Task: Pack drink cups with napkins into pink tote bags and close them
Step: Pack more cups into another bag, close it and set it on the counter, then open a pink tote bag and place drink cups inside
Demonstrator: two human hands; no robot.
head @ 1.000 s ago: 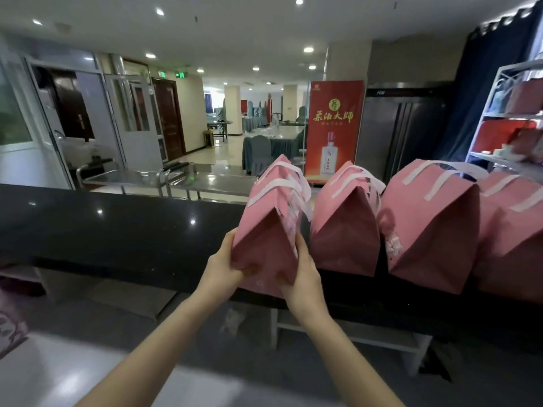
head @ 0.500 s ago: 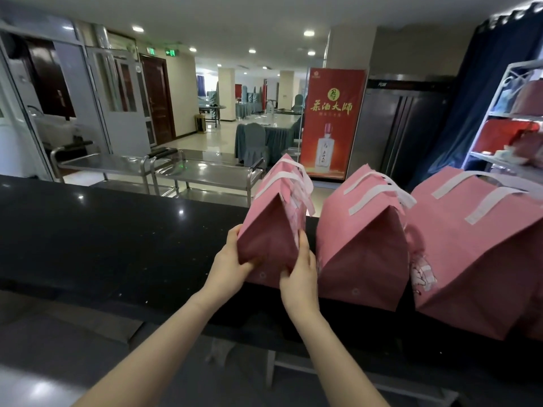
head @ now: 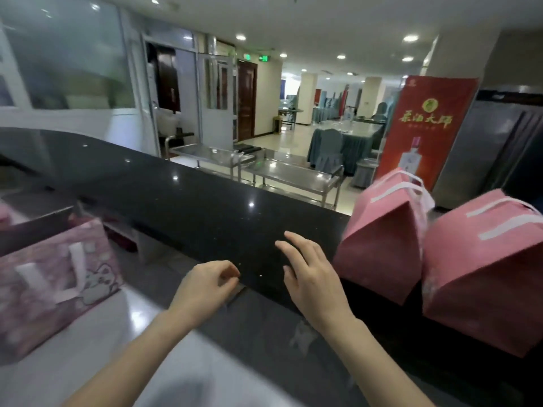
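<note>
Two closed pink tote bags with white handles stand on the black counter (head: 182, 198) at the right: one (head: 382, 245) nearer the middle, another (head: 482, 277) beside it at the frame's edge. My right hand (head: 311, 277) hovers just left of the nearer bag, fingers spread, holding nothing. My left hand (head: 205, 286) is in front of the counter's edge with fingers loosely curled and empty. A flat pink tote bag with a cartoon print (head: 55, 277) lies on the lower white surface (head: 97, 348) at the left. No cups or napkins are visible.
Behind the counter stand steel trolleys (head: 293, 174), a red banner (head: 426, 127) and a steel fridge (head: 493, 148). A dining hall with covered tables lies further back.
Both hands have let go of the pink bag, which now stands on the counter. The view has swung left, bringing the flat printed bag into sight.
</note>
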